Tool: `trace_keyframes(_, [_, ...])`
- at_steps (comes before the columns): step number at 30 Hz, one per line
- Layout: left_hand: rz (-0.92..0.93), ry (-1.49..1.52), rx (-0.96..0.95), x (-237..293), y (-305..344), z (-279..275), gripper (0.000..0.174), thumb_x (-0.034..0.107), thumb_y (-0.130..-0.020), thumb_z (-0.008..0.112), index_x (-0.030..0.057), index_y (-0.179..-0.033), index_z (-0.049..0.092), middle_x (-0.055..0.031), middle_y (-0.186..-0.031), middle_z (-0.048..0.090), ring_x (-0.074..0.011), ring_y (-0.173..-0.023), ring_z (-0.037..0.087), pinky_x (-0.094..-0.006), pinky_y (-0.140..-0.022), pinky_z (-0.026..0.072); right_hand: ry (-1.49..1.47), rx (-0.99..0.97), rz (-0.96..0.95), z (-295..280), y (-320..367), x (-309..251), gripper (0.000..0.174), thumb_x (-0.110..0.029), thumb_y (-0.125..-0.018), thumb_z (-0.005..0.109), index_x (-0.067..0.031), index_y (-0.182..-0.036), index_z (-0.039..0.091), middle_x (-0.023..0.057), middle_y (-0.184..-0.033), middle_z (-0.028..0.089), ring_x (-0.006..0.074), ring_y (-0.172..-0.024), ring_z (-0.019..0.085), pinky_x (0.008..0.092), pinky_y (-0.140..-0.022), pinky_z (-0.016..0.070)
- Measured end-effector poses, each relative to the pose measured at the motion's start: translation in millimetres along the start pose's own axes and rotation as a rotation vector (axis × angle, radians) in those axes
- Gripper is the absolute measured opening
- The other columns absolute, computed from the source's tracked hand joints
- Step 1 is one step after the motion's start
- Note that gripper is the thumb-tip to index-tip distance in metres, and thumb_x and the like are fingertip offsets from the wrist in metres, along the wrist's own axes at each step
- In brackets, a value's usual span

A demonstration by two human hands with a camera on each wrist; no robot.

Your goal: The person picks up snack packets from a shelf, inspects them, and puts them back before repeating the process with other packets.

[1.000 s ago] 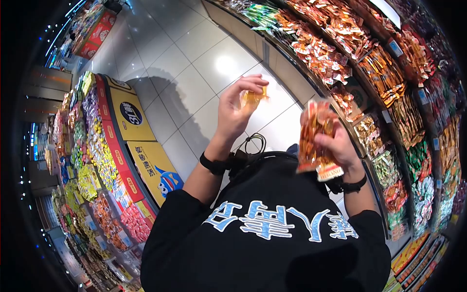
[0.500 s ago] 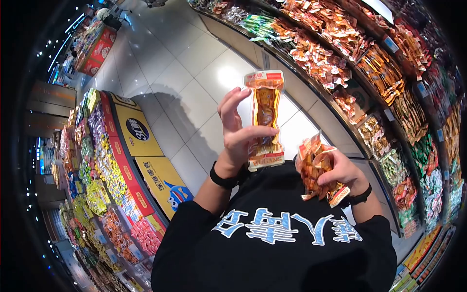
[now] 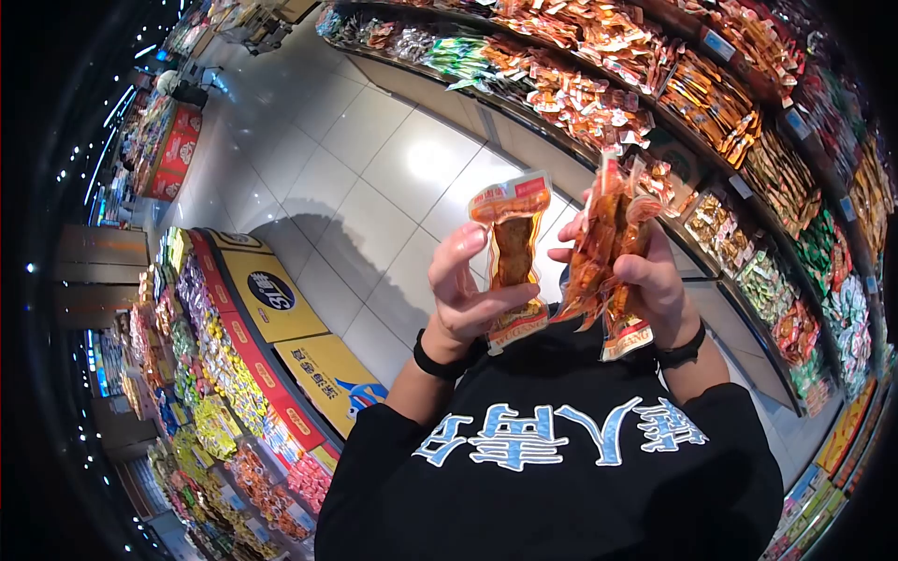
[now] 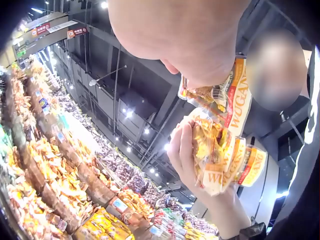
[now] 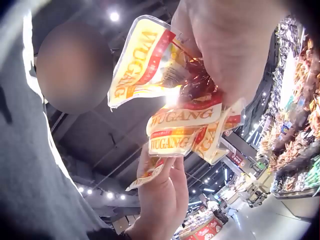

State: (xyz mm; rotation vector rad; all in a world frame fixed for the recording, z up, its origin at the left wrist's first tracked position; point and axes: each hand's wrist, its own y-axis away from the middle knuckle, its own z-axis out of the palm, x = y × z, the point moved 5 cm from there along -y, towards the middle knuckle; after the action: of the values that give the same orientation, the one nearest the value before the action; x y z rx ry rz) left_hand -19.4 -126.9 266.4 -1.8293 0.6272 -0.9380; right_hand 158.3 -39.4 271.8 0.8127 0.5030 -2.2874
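Note:
In the head view my left hand [image 3: 458,290] pinches one flat, clear-sealed snack pack [image 3: 514,251] between thumb and fingers. The pack stands nearly upright, with brown food inside and a red-and-white label on top. Beside it, my right hand [image 3: 659,280] grips a bunch of several similar packs [image 3: 599,248], its thumb across their front. The left wrist view shows WUGANG lettering on the bunched packs [image 4: 220,160] and on the single pack [image 4: 237,102]. From the right wrist, the bunch [image 5: 182,122] fans out below my palm, with the left hand [image 5: 162,195] behind it.
Sloping shelves of wrapped snacks [image 3: 580,103] run along the right. On the left stands a candy display [image 3: 215,374] with a yellow-and-red front. A tiled floor [image 3: 374,168] lies between them, and a red-fronted stand [image 3: 178,154] is farther off.
The left hand's pack, tilted and blurred at first, has come upright facing the head camera. The right hand has raised its bunch close beside that pack. The head view has turned slightly.

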Motion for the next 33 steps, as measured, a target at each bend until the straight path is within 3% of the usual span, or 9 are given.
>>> trace_keyframes(3, [-0.312,0.137,-0.094,-15,-5,9,0.029,0.006,-0.060,0.086,0.0221,-0.082,0.076,-0.0089,-0.131,0.042,-0.0300,-0.121,0.048,-0.0391,-0.094,0.0486,0.072,-0.061,0.037,-6,-16,-6,0.064,-0.011,-0.079,0.073,0.0050,-0.133,0.043,0.0202,-0.119,0.060,0.0281,-0.116,0.058,0.0417,-0.100,0.0473])
trace_keyframes(7, [-0.330,0.170,-0.128,-37,-19,29,0.026,0.006,-0.063,0.085,0.0207,-0.082,0.075,-0.0102,-0.130,0.046,-0.0308,-0.120,0.050,-0.0391,-0.093,0.0512,0.074,-0.068,0.087,-27,-37,-12,0.064,-0.011,-0.076,0.077,0.0037,-0.131,0.047,0.0134,-0.120,0.061,0.0218,-0.113,0.059,0.0369,-0.100,0.0454])
trace_keyframes(10, [-0.030,0.137,-0.114,-60,-37,52,0.030,0.006,-0.066,0.084,0.0176,-0.091,0.071,-0.0146,-0.129,0.052,-0.0338,-0.117,0.055,-0.0399,-0.091,0.0532,0.051,-0.054,0.107,-49,-58,-20,0.059,-0.008,-0.078,0.076,0.0027,-0.129,0.050,0.0104,-0.123,0.060,0.0194,-0.113,0.058,0.0347,-0.101,0.0436])
trace_keyframes(14, [-0.041,0.075,-0.284,-91,-74,90,0.046,-0.007,-0.080,0.063,0.0101,-0.122,0.053,-0.0239,-0.127,0.055,-0.0397,-0.117,0.057,-0.0420,-0.092,0.0536,0.004,0.032,0.052,-85,-98,-49,0.052,-0.008,-0.081,0.073,0.0015,-0.128,0.051,0.0096,-0.120,0.062,0.0186,-0.110,0.060,0.0342,-0.098,0.0458])
trace_keyframes(16, [-0.157,0.218,-0.251,-117,-75,113,0.053,-0.015,-0.084,0.047,0.0069,-0.132,0.046,-0.0253,-0.133,0.050,-0.0395,-0.123,0.053,-0.0442,-0.097,0.0495,-0.018,0.100,0.046,-106,-114,-66,0.046,-0.008,-0.083,0.071,0.0018,-0.124,0.054,0.0094,-0.115,0.064,0.0175,-0.105,0.062,0.0325,-0.093,0.0491])
trace_keyframes(23, [-1.208,0.917,-0.205,-204,-61,198,0.060,0.020,-0.099,0.049,-0.0001,-0.148,0.022,-0.0178,-0.150,0.030,-0.0284,-0.141,0.028,-0.0412,-0.114,0.0267,0.418,0.264,0.087,-177,-170,-105,0.035,-0.008,-0.089,0.065,0.0020,-0.121,0.052,0.0060,-0.109,0.064,0.0109,-0.096,0.060,0.0273,-0.087,0.0490])
trace_keyframes(24, [-1.139,0.803,-0.273,-218,-53,214,0.070,0.020,-0.097,0.053,0.0007,-0.150,0.012,-0.0152,-0.153,0.024,-0.0244,-0.143,0.023,-0.0375,-0.115,0.0222,0.409,0.262,0.028,-183,-180,-103,0.036,-0.009,-0.091,0.064,0.0015,-0.122,0.050,0.0063,-0.112,0.062,0.0111,-0.098,0.059,0.0276,-0.089,0.0477])
trace_keyframes(30, [-1.409,0.902,-0.203,-252,-54,275,0.076,0.009,-0.083,0.074,0.0059,-0.142,0.027,-0.0079,-0.131,0.048,-0.0172,-0.120,0.049,-0.0330,-0.099,0.0441,0.564,0.230,0.023,-255,-223,-79,0.044,-0.026,-0.104,0.037,0.0025,-0.138,0.033,0.0138,-0.130,0.048,0.0198,-0.121,0.044,0.0333,-0.106,0.0325])
trace_keyframes(33, [-1.557,0.887,-0.194,-276,-36,285,0.066,0.007,-0.081,0.074,0.0052,-0.136,0.036,-0.0084,-0.124,0.055,-0.0166,-0.110,0.058,-0.0337,-0.091,0.0506,0.823,0.212,0.173,-288,-235,-66,0.063,-0.034,-0.102,0.040,0.0065,-0.146,0.018,0.0240,-0.149,0.028,0.0299,-0.140,0.025,0.0361,-0.114,0.0208])
